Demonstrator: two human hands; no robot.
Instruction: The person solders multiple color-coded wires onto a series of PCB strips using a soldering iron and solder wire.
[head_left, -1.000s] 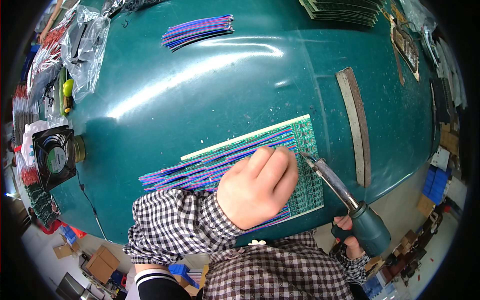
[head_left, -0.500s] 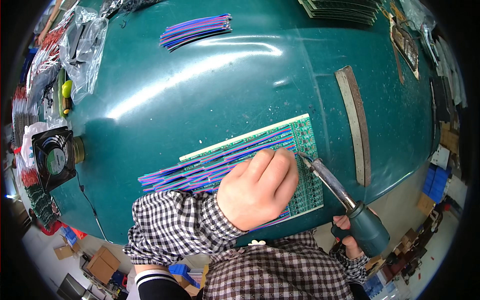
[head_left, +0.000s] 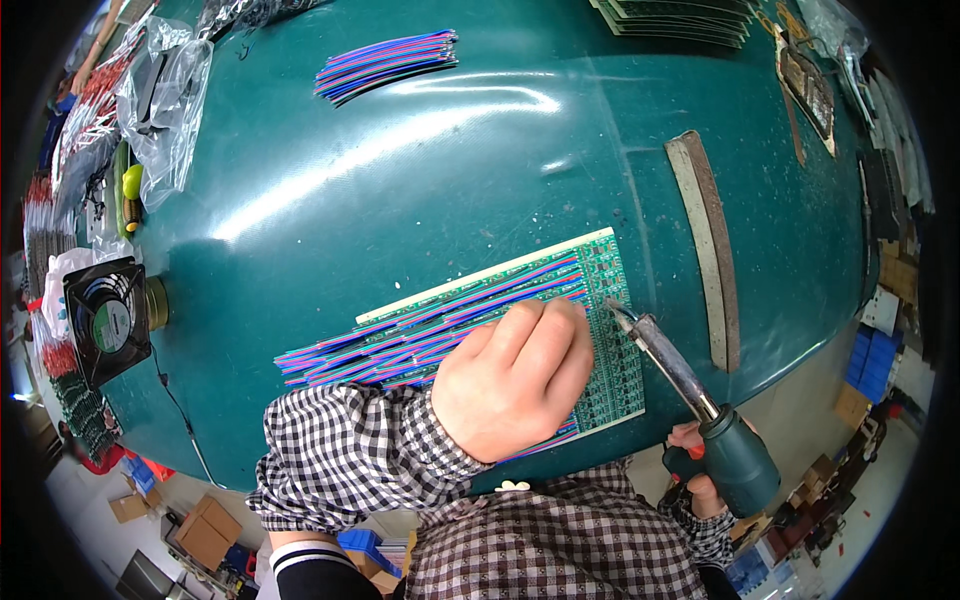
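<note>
A green circuit board panel [head_left: 612, 375] lies at a slant on the table in front of me. Rows of thin blue, red and green wires [head_left: 340, 352] run leftward from its right part. My left hand [head_left: 515, 375] rests over the wires with its fingers closed in a pinch on a wire; the fingertips are partly hidden from above. My right hand [head_left: 706, 485] grips a soldering iron [head_left: 738, 460] by its dark green handle. The iron's metal tip sits over the panel, just right of the left fingertips and a little apart from them.
A bundle of similar wires [head_left: 385, 65] lies at the far side of the table. A curved metal strip [head_left: 705, 250] lies right of the panel. At the left stands a black fan [head_left: 107, 320] with a cord. Stacked boards [head_left: 680, 18] and a soldering stand [head_left: 805, 90] are far right.
The soldering iron's tip has shifted slightly right, away from my left fingertips. My left hand stays in nearly the same place on the wires.
</note>
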